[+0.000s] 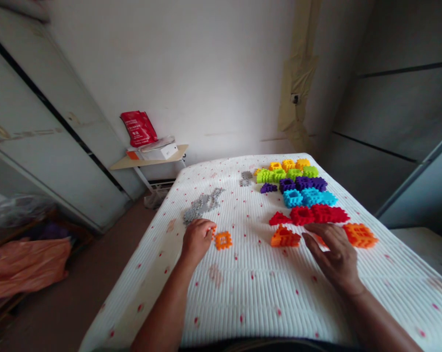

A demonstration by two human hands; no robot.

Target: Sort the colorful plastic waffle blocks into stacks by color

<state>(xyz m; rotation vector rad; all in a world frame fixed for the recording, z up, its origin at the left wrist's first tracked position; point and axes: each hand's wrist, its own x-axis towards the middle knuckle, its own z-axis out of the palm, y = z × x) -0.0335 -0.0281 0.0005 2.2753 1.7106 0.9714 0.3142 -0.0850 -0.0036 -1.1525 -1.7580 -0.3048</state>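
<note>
The left hand (197, 239) has its fingers (207, 229) curled in. A small orange bit (214, 230) peeks out at the tips. It is mostly hidden, so I cannot tell if the fingers grip it or just touch it. Just beside them lies an orange square (223, 240), flat on the bed (250, 293).

The right hand (334, 256) is open and flat, with its fingers spread and holding nothing. The tips rest in the orange row. An orange block (284, 238) is just left of them, and another orange one (360, 234) is just right.

Past the orange row come more rows of blocks, side by side and close together. First come the red blocks (310, 215), then blue (308, 198), purple (299, 184), green (286, 174) and yellow (287, 165) at the far end.

Grey pieces (202, 205) lie loose beyond the left hand. A few more grey ones (246, 178) sit near the green row.

Off the bed, a small shelf (151, 159) by the wall holds a red bag (138, 128) and a white box (158, 151).
</note>
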